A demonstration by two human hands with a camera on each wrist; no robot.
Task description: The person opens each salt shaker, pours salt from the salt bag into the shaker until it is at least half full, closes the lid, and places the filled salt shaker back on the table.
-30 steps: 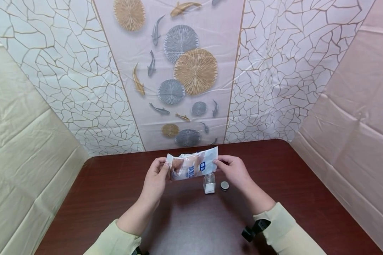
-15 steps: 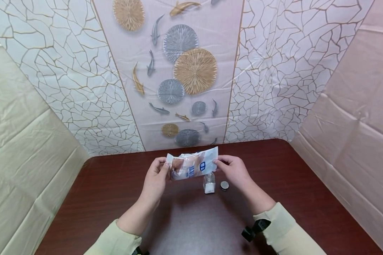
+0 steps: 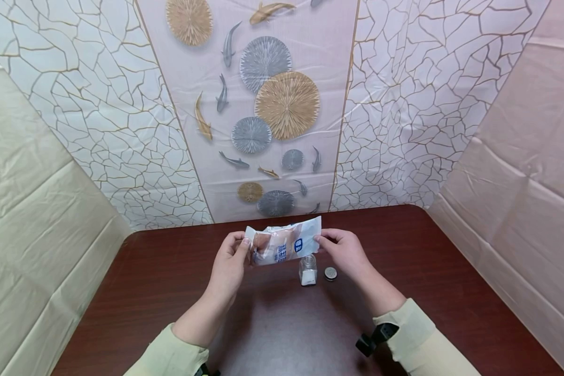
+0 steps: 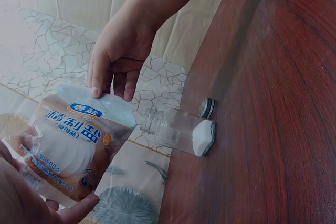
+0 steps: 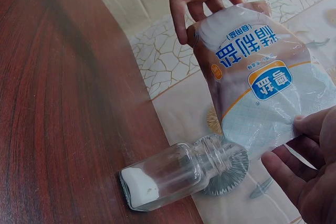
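A plastic bag of salt point(image 3: 289, 244), white and brown with blue lettering, is held tilted above the table between both hands. My left hand point(image 3: 227, 263) grips its bottom end, thumb in front. With thumb and fingers, my right hand point(image 3: 348, 256) pinches the pale top end. A corner of that end lies at the mouth of a clear glass jar point(image 5: 173, 174), which stands upright with white salt point(image 5: 140, 187) in its bottom. Whether salt is flowing is hard to tell. The jar's round metal lid point(image 4: 207, 108) lies on the table beside it.
The dark red-brown wooden table point(image 3: 169, 308) extends around the jar on all sides. Patterned cloth point(image 3: 282, 109) hangs behind its back edge, and plain beige cloth point(image 3: 512, 209) covers the sides. A black wrist device point(image 3: 376, 338) sits at the right cuff.
The printed front of the salt bag has shifted very slightly between the hands. Both hands, the jar and the lid stay in place.
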